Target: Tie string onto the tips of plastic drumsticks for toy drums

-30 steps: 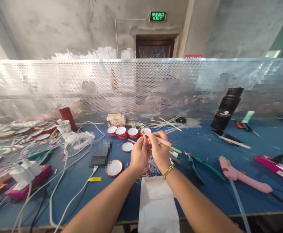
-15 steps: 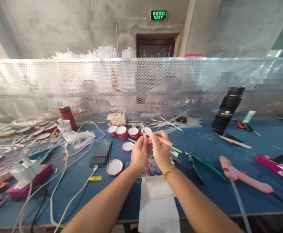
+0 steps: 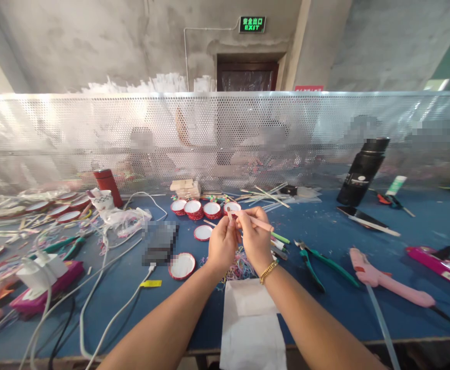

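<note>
My right hand is closed on a slim pink pen-like tool, its tip pointing left. Beside it, my left hand pinches a small pale strip with a dark end, close to that tip. I cannot tell if tip and strip touch. Just beyond the hands stand stacks of red-rimmed lids, white inside. One single lid lies left of my left forearm. Tangled coloured threads lie beneath my hands, and a white paper sheet hangs over the table's front edge.
Green-handled cutting pliers and a pink glue gun lie to the right. A black bottle stands behind them. White cables and a magenta power strip spread across the left. A perforated metal screen borders the back.
</note>
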The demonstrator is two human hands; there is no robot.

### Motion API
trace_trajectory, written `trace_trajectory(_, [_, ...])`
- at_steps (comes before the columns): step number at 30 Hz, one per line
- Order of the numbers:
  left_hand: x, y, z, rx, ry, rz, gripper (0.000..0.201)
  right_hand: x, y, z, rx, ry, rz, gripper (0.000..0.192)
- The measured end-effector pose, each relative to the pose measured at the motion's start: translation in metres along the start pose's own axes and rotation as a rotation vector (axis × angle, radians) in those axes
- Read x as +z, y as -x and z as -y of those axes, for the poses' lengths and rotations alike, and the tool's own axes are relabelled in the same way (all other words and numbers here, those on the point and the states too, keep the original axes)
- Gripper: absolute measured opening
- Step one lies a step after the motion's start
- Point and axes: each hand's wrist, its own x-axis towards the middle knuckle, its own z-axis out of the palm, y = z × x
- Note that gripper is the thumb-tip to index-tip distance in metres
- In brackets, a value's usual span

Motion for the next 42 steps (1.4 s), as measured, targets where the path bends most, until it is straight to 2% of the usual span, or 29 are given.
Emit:
trace_trajectory(18, [-0.0002, 0.0003, -0.0014, 0.016, -0.008, 0.003, 0.048, 0.0000, 0.0004, 0.0009, 0.003, 0.002, -0.003, 0.025])
trace_trajectory(28, [-0.0034, -0.0013, 0.0045, 0.027, -0.118, -0.024, 0.043, 0.0015, 0.0011, 0.0010, -0.017, 0.016, 0.005, 0.027])
trace_trajectory(42, [-0.0035, -0.0019, 0.0058, 0.017, -0.102, -0.030, 0.043, 0.0019, 0.0018, 0.0021, -0.015, 0.000, 0.004, 0.027])
